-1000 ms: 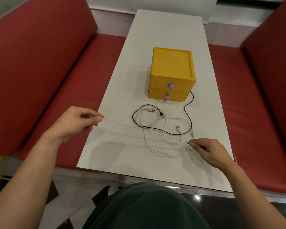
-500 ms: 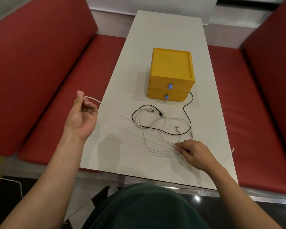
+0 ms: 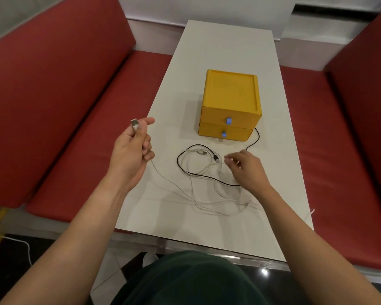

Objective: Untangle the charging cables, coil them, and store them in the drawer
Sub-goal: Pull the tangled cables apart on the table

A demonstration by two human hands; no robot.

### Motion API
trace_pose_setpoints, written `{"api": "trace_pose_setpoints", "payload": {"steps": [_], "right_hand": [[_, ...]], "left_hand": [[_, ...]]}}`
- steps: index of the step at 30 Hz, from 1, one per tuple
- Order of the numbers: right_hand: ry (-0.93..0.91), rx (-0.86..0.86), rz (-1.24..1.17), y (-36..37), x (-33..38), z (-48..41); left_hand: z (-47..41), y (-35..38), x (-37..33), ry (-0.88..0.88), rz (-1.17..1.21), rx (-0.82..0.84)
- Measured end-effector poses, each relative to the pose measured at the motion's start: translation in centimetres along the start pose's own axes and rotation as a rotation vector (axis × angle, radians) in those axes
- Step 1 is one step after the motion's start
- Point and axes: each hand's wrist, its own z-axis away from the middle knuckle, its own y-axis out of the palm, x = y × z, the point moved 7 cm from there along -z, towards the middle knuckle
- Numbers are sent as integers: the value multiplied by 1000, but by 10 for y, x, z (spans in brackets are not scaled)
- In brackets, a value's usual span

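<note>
Above the desk (image 3: 207, 51), left hand (image 3: 131, 157) pinches a white cable (image 3: 135, 125) end, raised to draw it free; right hand (image 3: 248, 171) curls over the tangle (image 3: 196, 164), grip unclear.

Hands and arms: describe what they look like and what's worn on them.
The left hand and right hand are bare: no gloves, rings, watch or bracelets, and no sleeves in view. A dark green garment shows at the bottom edge.

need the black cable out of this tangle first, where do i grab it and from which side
Probably its plug, pinched from above across its flat sides. It is the black cable's free, rigid end, lying uncovered beside the white cables inside the loop, so it should lift out.
</note>
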Motion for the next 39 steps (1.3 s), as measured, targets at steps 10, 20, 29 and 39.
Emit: {"api": "trace_pose_setpoints", "payload": {"steps": [10,20,29,39], "right_hand": [[252,231,217,50,-17,-70],[256,42,-48,40,-20,-51],[161,121,200,52,-17,-61],[81,100,202,25,20,-68]], "left_hand": [[3,3,1,1,-2,52],[-11,-3,12,-13,-76,13],[-21,-3,12,-16,-96,39],[-25,-11,5,-7,-39,55]]}}
